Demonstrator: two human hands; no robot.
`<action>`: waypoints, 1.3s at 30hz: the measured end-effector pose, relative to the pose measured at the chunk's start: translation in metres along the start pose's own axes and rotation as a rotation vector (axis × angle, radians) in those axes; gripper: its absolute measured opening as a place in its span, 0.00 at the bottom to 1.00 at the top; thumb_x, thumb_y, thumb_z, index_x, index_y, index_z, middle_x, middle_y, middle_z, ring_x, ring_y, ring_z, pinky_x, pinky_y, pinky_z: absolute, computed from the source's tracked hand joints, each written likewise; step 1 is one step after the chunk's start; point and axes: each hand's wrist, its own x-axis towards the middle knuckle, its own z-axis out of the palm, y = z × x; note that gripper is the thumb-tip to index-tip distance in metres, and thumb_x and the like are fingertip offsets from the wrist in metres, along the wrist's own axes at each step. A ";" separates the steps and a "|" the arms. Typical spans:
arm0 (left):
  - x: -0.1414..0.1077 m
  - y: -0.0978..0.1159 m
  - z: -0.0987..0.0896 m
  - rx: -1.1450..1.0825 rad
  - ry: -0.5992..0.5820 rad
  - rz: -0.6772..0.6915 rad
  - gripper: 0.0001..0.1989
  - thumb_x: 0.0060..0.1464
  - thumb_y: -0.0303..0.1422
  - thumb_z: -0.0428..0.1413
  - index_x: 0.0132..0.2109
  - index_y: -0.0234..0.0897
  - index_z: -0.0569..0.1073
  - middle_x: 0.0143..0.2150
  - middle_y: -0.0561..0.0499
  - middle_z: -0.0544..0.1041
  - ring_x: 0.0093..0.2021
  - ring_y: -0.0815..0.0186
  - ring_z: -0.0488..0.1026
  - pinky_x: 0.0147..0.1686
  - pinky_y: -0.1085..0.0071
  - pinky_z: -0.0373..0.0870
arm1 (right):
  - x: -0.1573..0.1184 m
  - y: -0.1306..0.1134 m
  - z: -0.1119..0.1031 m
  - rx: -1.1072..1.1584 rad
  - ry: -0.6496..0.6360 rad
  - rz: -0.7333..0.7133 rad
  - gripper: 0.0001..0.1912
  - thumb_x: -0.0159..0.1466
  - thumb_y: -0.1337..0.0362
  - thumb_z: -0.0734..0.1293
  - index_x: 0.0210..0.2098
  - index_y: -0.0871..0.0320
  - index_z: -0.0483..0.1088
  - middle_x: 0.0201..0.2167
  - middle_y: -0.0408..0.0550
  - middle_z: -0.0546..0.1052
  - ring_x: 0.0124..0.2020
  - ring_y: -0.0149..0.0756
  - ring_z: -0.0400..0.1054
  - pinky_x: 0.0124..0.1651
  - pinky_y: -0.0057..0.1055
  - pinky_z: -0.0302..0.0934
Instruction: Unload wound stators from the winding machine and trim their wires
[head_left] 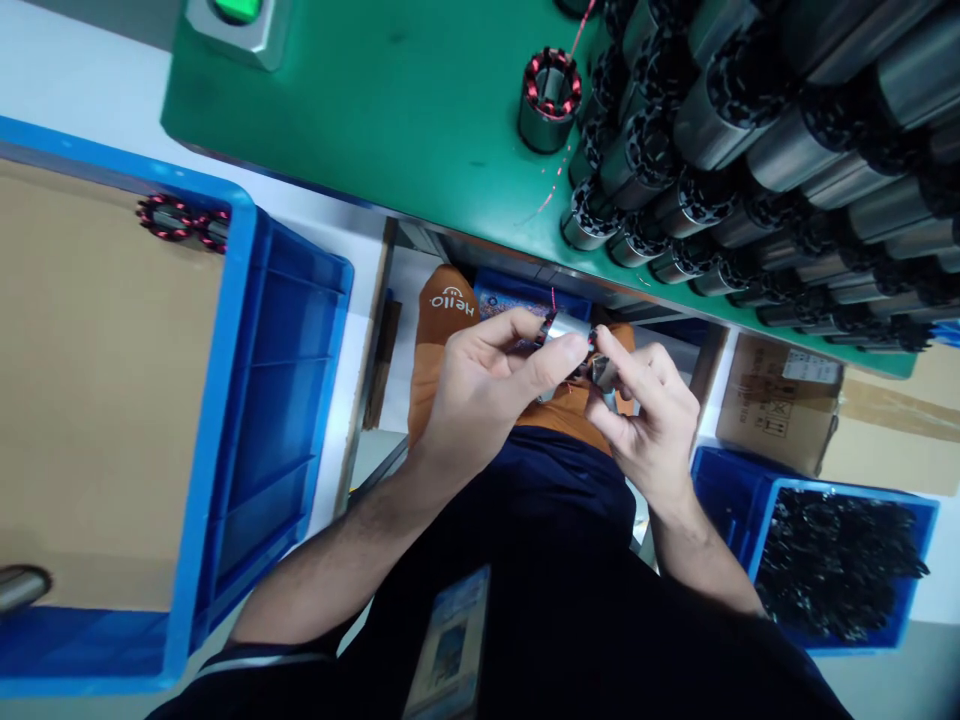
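Observation:
My left hand point(491, 385) is closed around a silver metal cylinder point(568, 328) with dark and red ends, held on its side above my lap. A thin red wire sticks up from the cylinder's left end. At the cylinder's right end, my right hand point(645, 405) touches it with the index finger. Its fingers are curled round a small metallic object point(602, 375), largely hidden, that I cannot make out. On the green table top stands a dark cylinder with red windings point(550, 100), upright, with loose red wire beside it.
Rows of metal cylinders point(720, 115) with black ends fill the table's right side. A blue bin point(199, 420) with cardboard and wound parts sits at left. Another blue bin point(761, 560) holding black pieces stands lower right, below a cardboard box point(776, 405). A green button point(238, 10) is top left.

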 end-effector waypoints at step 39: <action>0.077 0.147 -0.066 1.384 -0.103 0.856 0.17 0.76 0.40 0.62 0.67 0.46 0.82 0.70 0.43 0.81 0.70 0.47 0.80 0.73 0.49 0.77 | 0.003 0.013 0.027 0.070 -0.349 0.190 0.33 0.79 0.51 0.71 0.79 0.56 0.78 0.42 0.49 0.78 0.41 0.42 0.75 0.50 0.40 0.76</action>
